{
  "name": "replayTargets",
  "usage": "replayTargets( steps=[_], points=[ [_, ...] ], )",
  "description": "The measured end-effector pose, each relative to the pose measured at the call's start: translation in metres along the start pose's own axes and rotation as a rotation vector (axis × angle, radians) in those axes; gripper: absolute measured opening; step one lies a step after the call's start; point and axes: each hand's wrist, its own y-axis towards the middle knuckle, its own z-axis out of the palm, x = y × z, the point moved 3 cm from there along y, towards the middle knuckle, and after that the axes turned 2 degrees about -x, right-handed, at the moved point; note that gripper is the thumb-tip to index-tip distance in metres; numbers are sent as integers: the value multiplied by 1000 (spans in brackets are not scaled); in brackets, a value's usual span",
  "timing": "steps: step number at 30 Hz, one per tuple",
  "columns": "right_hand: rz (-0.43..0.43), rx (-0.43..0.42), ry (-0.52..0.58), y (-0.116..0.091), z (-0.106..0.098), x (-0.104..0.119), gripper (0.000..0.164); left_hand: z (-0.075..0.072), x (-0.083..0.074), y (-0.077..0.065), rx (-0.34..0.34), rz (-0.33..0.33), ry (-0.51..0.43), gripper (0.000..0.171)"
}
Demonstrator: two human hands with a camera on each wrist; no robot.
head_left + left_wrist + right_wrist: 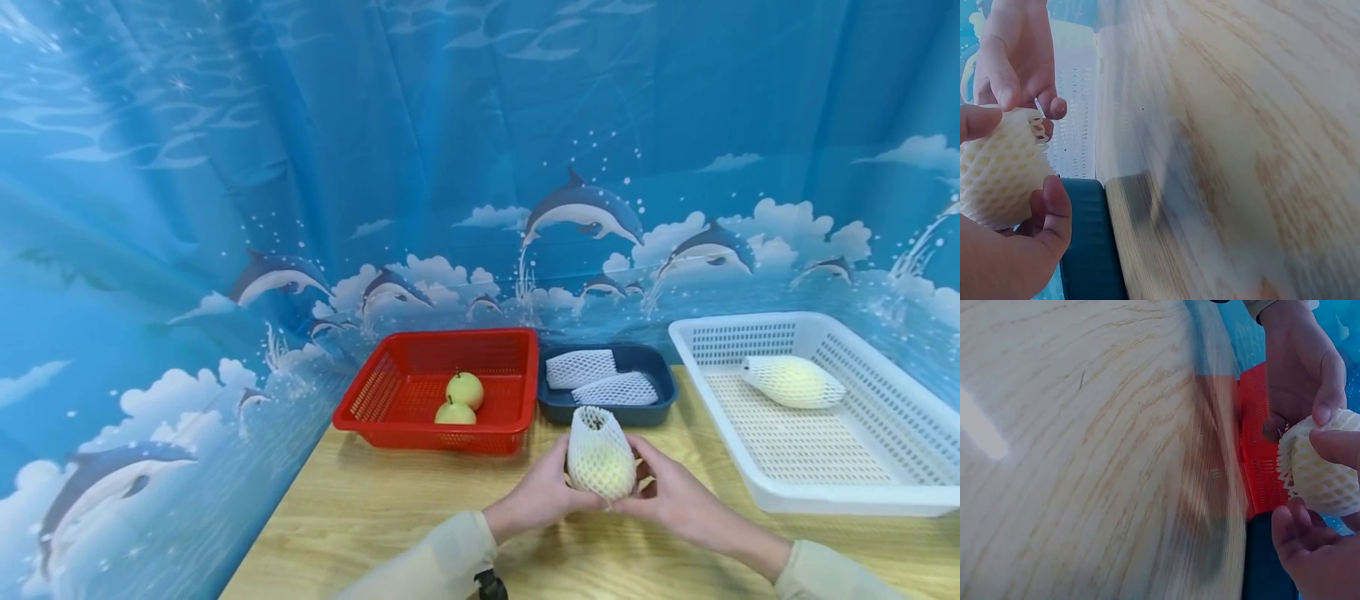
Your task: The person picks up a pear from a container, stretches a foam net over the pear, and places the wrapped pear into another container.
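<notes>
A pale yellow-green fruit in a white foam net sleeve (600,467) is held between both hands above the table, the sleeve's opening upward in the head view. My left hand (542,492) grips its left side, with thumb and fingers curled round the netting (997,165). On the other side, my right hand (675,497) holds it with thumb and bent fingers, also seen against the net in the right wrist view. Two bare yellow-green pears (465,390) lie in the red basket (442,439). A dark blue tray (607,414) behind the hands holds two flat foam sleeves (615,389).
At the right stands a large white basket (847,497), holding one fruit in a foam sleeve (795,382). All containers sit on a wood-grain table (360,508). A blue dolphin-print curtain (450,167) hangs behind and along the left.
</notes>
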Motion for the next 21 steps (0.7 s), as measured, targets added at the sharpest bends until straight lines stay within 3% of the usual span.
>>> replayTargets(
  steps=[7, 14, 21],
  points=[
    [0, 20, -57, -1, -1, -1, 94, -1, 1, -3, 21, 13, 18, 77],
    [-37, 125, 59, -3, -1, 1, 97, -2, 0, -4, 93, 31, -41, 75],
    [-17, 218, 183, -2, -3, 1, 87, -4, 0, -6, 152, 9, -112, 79]
  ],
)
